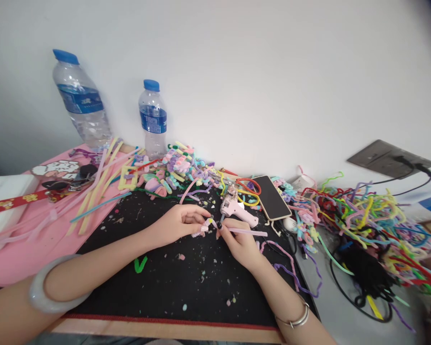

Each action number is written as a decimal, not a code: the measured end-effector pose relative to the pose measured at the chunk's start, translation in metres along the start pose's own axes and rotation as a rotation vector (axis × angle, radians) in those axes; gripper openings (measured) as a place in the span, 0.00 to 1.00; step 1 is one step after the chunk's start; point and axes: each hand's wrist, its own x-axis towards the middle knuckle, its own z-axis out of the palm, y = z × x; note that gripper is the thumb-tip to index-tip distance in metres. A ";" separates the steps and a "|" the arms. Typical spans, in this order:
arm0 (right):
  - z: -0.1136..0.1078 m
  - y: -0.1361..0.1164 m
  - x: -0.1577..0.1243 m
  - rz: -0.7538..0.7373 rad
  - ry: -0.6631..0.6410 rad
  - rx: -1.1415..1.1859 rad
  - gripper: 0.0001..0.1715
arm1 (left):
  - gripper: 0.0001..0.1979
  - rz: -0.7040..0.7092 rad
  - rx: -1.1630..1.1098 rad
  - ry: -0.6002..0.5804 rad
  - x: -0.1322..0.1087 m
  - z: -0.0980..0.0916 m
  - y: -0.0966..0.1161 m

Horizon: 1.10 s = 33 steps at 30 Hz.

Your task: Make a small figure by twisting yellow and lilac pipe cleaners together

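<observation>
My left hand point(175, 223) is closed, its thumb and fingers pinching a small lilac pipe-cleaner piece point(209, 223) with a yellow spot. Against the other side of that piece, my right hand point(241, 243) is closed in a pinch on a pale pink pipe cleaner point(251, 232), whose straight end sticks out to the right. The fingertips of both hands nearly meet, so the join between the two pieces is partly hidden. Just beyond my right hand a pink glue gun point(233, 209) lies on the black mat point(158, 287).
Behind lie a heap of fuzzy pipe-cleaner shapes point(177, 167), scissors with red-and-yellow handles point(249, 187) and a phone point(273, 197). Two water bottles point(153, 120) stand by the wall. Tangled pipe cleaners point(380, 215) and black cable point(366, 268) lie right. A green V-shaped piece point(140, 265) sits on the mat.
</observation>
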 end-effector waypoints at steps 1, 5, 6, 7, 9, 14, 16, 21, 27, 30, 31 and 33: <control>0.000 0.000 0.000 -0.002 -0.004 -0.003 0.18 | 0.15 -0.004 -0.012 0.019 0.000 0.000 0.000; 0.000 0.000 0.001 -0.028 -0.040 -0.037 0.16 | 0.15 0.005 -0.052 0.071 0.000 -0.002 0.000; -0.001 0.001 0.001 -0.036 -0.044 -0.059 0.15 | 0.14 0.014 -0.059 0.083 0.000 -0.002 0.000; -0.002 0.001 0.002 -0.043 -0.039 -0.090 0.12 | 0.14 0.023 -0.066 0.097 0.000 -0.002 0.000; -0.005 0.004 0.004 -0.039 0.025 -0.182 0.07 | 0.14 0.035 -0.077 0.132 0.000 -0.003 0.000; -0.016 0.020 0.007 0.134 0.321 -0.542 0.19 | 0.15 0.017 -0.054 0.187 0.000 -0.004 0.003; -0.020 0.028 0.007 0.234 0.331 -0.607 0.25 | 0.15 0.012 -0.047 0.169 0.000 -0.004 0.004; -0.021 0.039 0.005 0.329 0.218 -0.567 0.27 | 0.15 0.039 -0.042 0.124 -0.002 -0.004 0.004; -0.022 0.043 0.006 0.376 0.218 -0.519 0.27 | 0.14 0.031 -0.076 0.133 0.000 -0.004 0.002; -0.025 0.042 0.008 0.382 0.293 -0.387 0.21 | 0.13 0.020 -0.110 0.132 0.000 -0.004 0.002; -0.027 0.041 0.009 0.376 0.327 -0.322 0.18 | 0.13 0.014 -0.119 0.136 0.000 -0.005 0.002; -0.029 0.040 0.008 0.371 0.377 -0.173 0.14 | 0.14 0.000 -0.129 0.148 0.000 -0.005 0.003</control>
